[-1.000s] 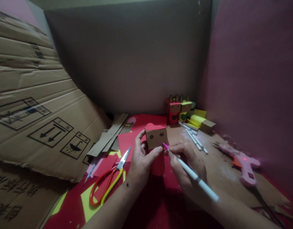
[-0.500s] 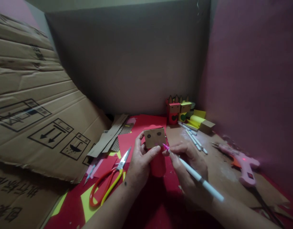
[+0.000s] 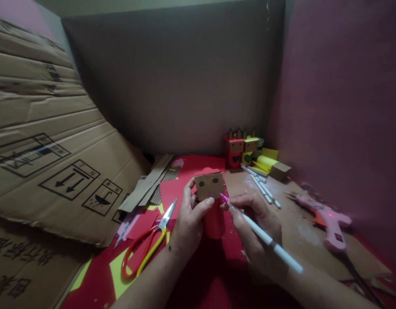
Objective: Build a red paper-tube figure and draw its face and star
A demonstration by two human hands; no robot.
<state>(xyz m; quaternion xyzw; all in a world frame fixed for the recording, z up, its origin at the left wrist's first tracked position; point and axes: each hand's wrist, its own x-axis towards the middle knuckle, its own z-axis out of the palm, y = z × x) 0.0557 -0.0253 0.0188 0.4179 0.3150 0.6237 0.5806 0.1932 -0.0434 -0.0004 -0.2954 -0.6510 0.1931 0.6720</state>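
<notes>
A person's left hand (image 3: 188,221) curled around a red paper figure (image 3: 214,223) with a brown cardboard face (image 3: 209,187), the thumb across its front and the other fingers closed along its side and partly hidden. The figure stood near the middle of the workspace, two dark eyes showing on the cardboard. The fingers of the right hand (image 3: 254,246) were pinched around a white marker (image 3: 261,234), its pink tip at the face's lower right; whether it touched could not be told. Open scissors (image 3: 167,215) with red and yellow handles lay beside the left forearm, near cardboard strips (image 3: 149,186). Behind, a red figure (image 3: 234,158) and a yellow figure (image 3: 247,158), both with pointed ears, stood side by side. More markers (image 3: 261,189) lay on a brown board (image 3: 301,234), with a pink glue gun (image 3: 335,223) at the far right
</notes>
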